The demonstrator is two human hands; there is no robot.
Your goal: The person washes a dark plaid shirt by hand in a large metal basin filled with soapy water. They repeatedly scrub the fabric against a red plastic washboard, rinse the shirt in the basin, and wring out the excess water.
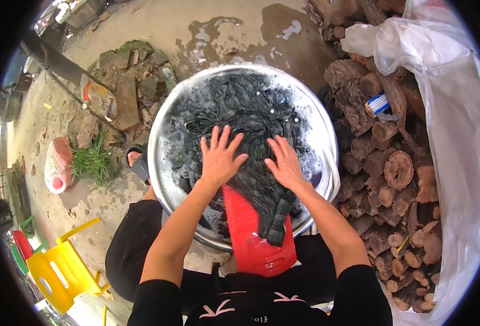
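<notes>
A wide metal basin (pixel 155 163) stands in front of me with soapy water in it. Dark plaid cloth (pixel 236 98), apparently a buttoned shirt, lies bunched in the suds. One end of it drapes over a red plastic washboard (pixel 242 228) that leans on the basin's near rim towards my lap. Fingers spread, my left hand (pixel 221 159) rests palm down on the cloth just above the board. My right hand (pixel 285 163) also lies on the cloth, fingers apart, to the right. Neither hand visibly grips a fold. Foam hides the basin's bottom.
Stacked firewood (pixel 386 191), partly under a plastic sheet (pixel 452 102), borders the basin's right. A white hose (pixel 330 163) hangs over its right rim. At left are a yellow plastic chair (pixel 60 271), grass (pixel 95 163), a pink-and-white container (pixel 58 165) and bricks (pixel 128 102).
</notes>
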